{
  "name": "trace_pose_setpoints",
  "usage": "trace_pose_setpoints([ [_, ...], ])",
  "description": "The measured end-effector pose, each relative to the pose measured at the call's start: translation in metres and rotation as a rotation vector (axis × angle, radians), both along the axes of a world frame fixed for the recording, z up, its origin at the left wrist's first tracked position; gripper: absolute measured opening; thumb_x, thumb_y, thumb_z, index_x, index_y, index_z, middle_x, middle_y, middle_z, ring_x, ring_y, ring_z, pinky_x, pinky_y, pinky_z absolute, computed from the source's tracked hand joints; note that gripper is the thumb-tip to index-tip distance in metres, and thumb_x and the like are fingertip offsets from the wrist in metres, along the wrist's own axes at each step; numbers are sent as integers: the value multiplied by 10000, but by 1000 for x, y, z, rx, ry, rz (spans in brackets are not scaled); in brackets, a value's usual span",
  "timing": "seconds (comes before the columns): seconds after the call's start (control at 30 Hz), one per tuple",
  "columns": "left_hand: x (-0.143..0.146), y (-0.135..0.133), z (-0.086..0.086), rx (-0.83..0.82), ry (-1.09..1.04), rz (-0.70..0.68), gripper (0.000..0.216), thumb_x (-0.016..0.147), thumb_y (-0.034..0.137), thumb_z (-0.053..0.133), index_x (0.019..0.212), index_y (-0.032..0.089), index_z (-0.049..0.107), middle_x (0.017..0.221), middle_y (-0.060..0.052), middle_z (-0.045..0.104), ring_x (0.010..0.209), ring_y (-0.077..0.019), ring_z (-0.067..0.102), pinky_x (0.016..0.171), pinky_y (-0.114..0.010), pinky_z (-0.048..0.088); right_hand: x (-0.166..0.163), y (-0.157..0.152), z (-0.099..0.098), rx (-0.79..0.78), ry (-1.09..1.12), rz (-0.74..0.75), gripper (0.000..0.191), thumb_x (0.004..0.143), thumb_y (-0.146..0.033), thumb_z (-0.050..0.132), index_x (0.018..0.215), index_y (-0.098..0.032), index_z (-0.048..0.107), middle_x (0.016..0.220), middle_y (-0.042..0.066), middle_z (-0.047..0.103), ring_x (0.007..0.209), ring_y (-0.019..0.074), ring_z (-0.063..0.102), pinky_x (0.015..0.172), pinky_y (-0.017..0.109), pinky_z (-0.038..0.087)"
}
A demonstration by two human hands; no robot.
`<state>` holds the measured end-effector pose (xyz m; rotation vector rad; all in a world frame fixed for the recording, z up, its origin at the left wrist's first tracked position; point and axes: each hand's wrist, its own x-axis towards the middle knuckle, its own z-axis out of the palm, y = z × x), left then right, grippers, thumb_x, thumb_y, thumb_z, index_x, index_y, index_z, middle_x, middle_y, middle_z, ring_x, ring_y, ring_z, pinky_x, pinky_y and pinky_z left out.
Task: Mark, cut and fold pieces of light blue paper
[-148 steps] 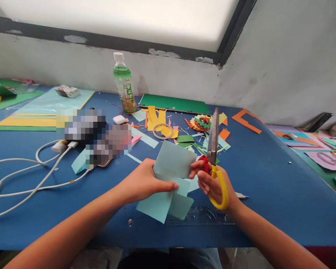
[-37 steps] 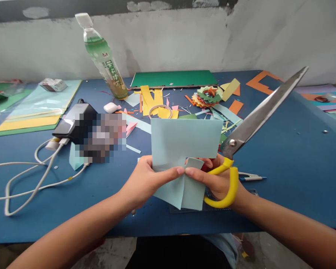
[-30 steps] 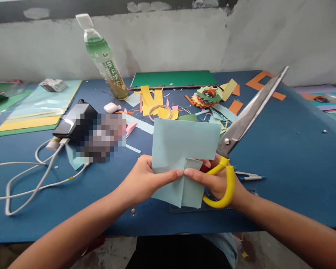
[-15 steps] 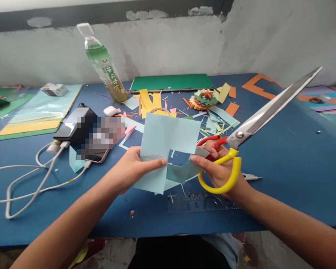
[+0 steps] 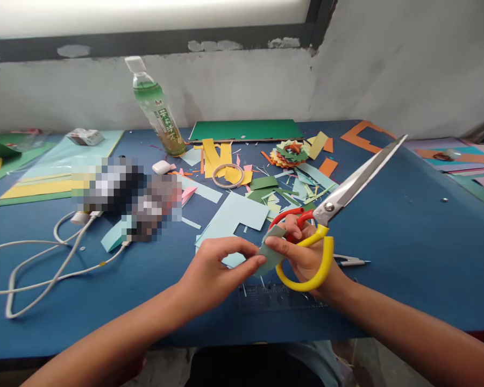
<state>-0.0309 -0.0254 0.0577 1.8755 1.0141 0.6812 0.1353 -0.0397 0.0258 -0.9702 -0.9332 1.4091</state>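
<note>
My left hand (image 5: 220,271) pinches the edge of a small folded piece of light blue paper (image 5: 272,259) between thumb and fingers. The same piece is gripped from the other side by my right hand (image 5: 317,263), whose fingers also hold large scissors (image 5: 329,206) with one red and one yellow handle. Their blades point up and right, away from the paper. A larger light blue paper sheet (image 5: 236,209) with a notch cut from it lies on the table just beyond my left hand, which partly covers it.
A roll of tape (image 5: 228,184), paper scraps (image 5: 264,183) and a layered paper flower (image 5: 291,154) lie beyond my hands. A bottle (image 5: 161,118) stands back left, near white cables (image 5: 70,244). A clear ruler (image 5: 282,299) and a compass (image 5: 353,262) are close by.
The large light blue sheet has left my left hand and now lies on the table. My left hand has moved right, onto the small piece at my right hand.
</note>
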Motion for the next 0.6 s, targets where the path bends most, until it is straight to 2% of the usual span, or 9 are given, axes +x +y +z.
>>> trace_pose_setpoints([
  [0.17, -2, 3, -2, -122, -1, 13, 163, 783, 280, 608, 727, 145, 680, 701, -29, 678, 655, -149, 591, 590, -216, 441, -2, 2, -2, -45, -1, -37, 478, 619, -263, 745, 594, -214, 270, 576, -79, 421, 511, 82, 392, 498, 231, 338],
  [0.3, -3, 2, -5, -186, 24, 22, 165, 775, 293, 611, 738, 155, 694, 725, -31, 696, 678, -165, 614, 590, -218, 454, 2, 7, 1, -121, 71, -173, 501, 575, -257, 777, 597, -212, 278, 564, -91, 376, 487, 68, 388, 475, 215, 331],
  [0.37, -3, 3, -9, -214, 99, -19, 182, 793, 303, 585, 744, 164, 691, 722, -27, 694, 680, -167, 618, 610, -229, 462, 4, 8, 2, -153, 109, -202, 498, 554, -239, 788, 599, -211, 292, 561, -93, 385, 486, 65, 398, 467, 208, 328],
  [0.47, -3, 6, -14, -91, 190, -12, 212, 748, 321, 642, 905, 180, 665, 882, -44, 682, 821, -202, 609, 722, -282, 469, 4, 7, 2, -156, 115, -170, 492, 564, -229, 788, 596, -209, 298, 534, -101, 375, 457, 55, 379, 451, 200, 312],
  [0.53, -2, 8, -16, 56, 117, 57, 344, 709, 324, 691, 1014, 184, 618, 1000, -59, 647, 931, -213, 577, 816, -309, 451, 1, 5, 0, -136, 96, -120, 498, 581, -234, 783, 593, -208, 286, 523, -103, 372, 452, 57, 377, 448, 200, 308],
  [0.6, 0, 8, -15, 69, -16, 80, 292, 738, 316, 672, 989, 176, 614, 958, -52, 648, 904, -186, 584, 822, -291, 456, -3, 3, -3, -114, 67, -62, 498, 601, -242, 774, 592, -207, 277, 539, -95, 393, 482, 68, 400, 469, 205, 321],
])
